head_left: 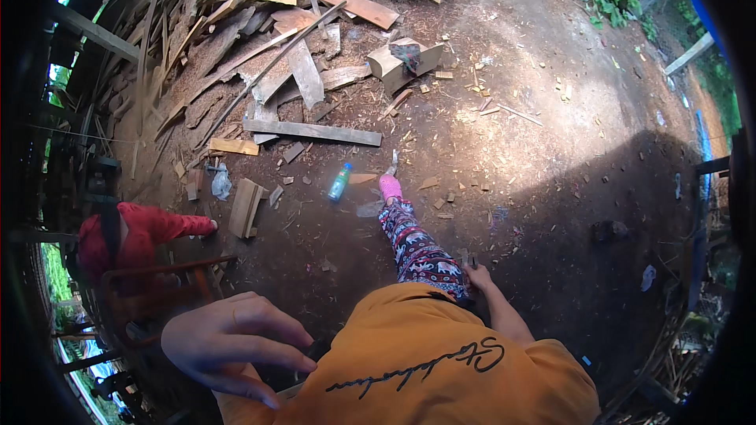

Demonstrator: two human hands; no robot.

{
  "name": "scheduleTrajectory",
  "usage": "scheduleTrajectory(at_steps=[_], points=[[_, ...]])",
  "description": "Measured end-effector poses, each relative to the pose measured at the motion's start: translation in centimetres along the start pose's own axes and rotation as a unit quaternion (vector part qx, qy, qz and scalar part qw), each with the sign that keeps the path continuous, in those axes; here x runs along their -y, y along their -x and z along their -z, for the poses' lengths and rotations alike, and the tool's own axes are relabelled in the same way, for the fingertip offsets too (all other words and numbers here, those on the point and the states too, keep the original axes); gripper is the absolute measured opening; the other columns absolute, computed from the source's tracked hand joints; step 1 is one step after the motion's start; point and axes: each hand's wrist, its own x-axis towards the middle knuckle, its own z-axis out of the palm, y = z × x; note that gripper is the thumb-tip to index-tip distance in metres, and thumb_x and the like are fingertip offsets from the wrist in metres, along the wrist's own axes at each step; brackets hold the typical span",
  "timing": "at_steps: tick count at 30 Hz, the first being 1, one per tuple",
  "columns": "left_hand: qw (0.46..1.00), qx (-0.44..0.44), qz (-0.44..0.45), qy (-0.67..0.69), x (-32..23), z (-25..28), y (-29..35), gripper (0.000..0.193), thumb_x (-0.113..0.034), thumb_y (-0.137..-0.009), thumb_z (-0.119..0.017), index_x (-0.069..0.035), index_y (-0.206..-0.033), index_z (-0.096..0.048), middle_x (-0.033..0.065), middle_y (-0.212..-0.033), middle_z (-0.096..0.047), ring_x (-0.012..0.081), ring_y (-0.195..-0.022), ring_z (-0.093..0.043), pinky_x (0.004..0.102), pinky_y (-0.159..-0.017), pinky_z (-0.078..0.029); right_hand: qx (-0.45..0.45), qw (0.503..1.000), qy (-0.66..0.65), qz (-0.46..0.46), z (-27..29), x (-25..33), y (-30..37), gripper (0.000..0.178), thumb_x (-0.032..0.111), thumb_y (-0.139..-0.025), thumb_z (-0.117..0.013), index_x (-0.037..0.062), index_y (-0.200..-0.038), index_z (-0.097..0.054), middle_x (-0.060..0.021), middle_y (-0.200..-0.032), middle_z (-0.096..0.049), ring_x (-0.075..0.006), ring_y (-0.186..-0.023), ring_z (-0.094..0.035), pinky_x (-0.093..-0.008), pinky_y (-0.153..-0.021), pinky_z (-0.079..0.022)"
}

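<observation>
My left hand (248, 338) is raised in front of my orange shirt (425, 354), its fingers loosely curved and apart, with nothing visible in them. Down beside my thigh, my right hand (479, 277) is closed. A small dark and greyish thing shows at its fingers, too unclear to name. Patterned trousers (421, 252) cover my one visible leg, which stretches forward to a pink shoe (390, 187). Just left of that shoe, a bottle (339, 182) with a blue cap lies on the dirt floor.
Boards and offcuts (307, 71) are heaped at the far left. A carved wood block (402, 63) bears a dark cloth. At left are a person in red (134, 236), a brown frame (157, 271), a hammer (215, 168), a plastic bag (222, 182) and a wooden block (246, 208).
</observation>
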Motion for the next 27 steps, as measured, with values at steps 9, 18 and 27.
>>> scheduleTrajectory(at_steps=[9,18,27], points=[[0.879,-0.208,0.423,-0.072,35.4,11.4,-0.7,0.044,-0.03,-0.087,-0.067,-0.004,-0.121,-0.057,0.0163,-0.11,-0.057,0.0266,-0.097,-0.06,0.0357,-0.085,-0.049,0.034,0.995,0.094,-0.012,-4.4,23.2,-8.3,0.046,0.051,-0.089,-0.062,0.0048,-0.089,-0.062,-0.011,-0.066,-0.064,-0.0192,-0.05,-0.063,-0.0357,-0.048,-0.051],[0.722,0.003,0.688,0.065,47.0,6.4,19.5,0.05,-0.045,-0.084,-0.068,-0.002,-0.11,-0.064,0.0191,-0.103,-0.067,0.0341,-0.104,-0.063,0.0412,-0.091,-0.048,0.168,0.966,0.156,0.119,-14.7,40.7,-8.6,0.046,0.05,-0.08,-0.074,0.0056,-0.091,-0.068,-0.0093,-0.08,-0.067,-0.0216,-0.082,-0.064,-0.0356,-0.076,-0.049],[0.787,0.104,0.549,0.261,55.2,22.9,32.0,0.015,-0.017,-0.089,-0.067,-0.004,-0.096,-0.068,0.0023,-0.088,-0.066,0.0116,-0.085,-0.057,0.0285,-0.082,-0.047,0.297,0.951,0.082,0.03,-26.5,46.7,-2.9,0.021,0.022,-0.082,-0.073,0.0041,-0.092,-0.068,-0.0072,-0.073,-0.066,-0.0175,-0.067,-0.063,-0.0355,-0.063,-0.049]])
